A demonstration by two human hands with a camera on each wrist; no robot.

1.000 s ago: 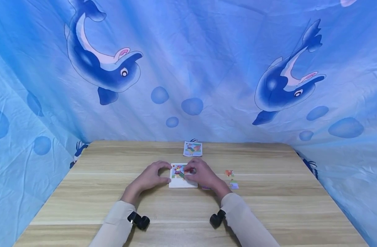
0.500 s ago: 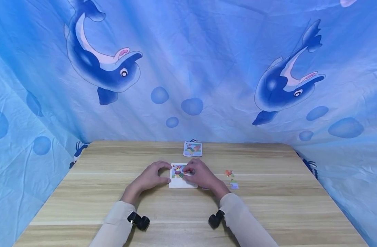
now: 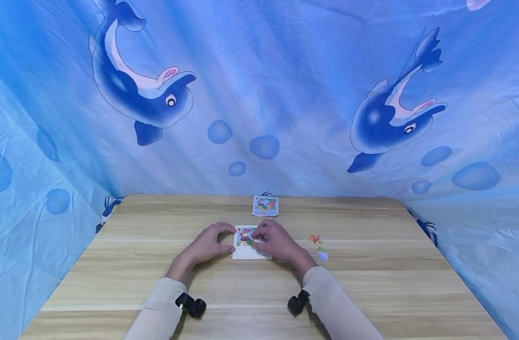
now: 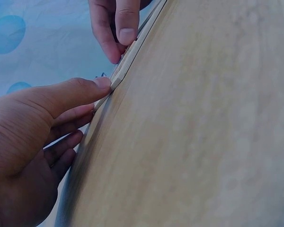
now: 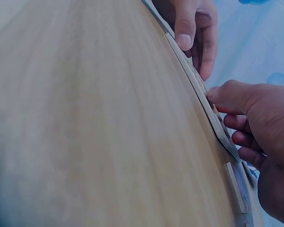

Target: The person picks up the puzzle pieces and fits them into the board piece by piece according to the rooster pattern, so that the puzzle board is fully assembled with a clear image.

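A small white puzzle board lies flat on the table, with part of a colourful rooster picture filled in on it. My left hand holds the board's left edge; thumb and index finger sit apart along it, the thumb right at the near corner in the left wrist view. Over the right part of the board, my right hand pinches a puzzle piece close against the picture. Its fingers hide most of that piece. In the right wrist view, the right thumb is down at the board's surface.
A picture card of the same rooster lies behind the board. Right of my right hand are loose pieces: an orange one and a lilac one. Another piece shows partly beneath the right wrist. A blue dolphin curtain hangs behind the table.
My right fingers have shifted slightly left over the picture, with the pinched piece among them. The left hand and the board stay where they were.
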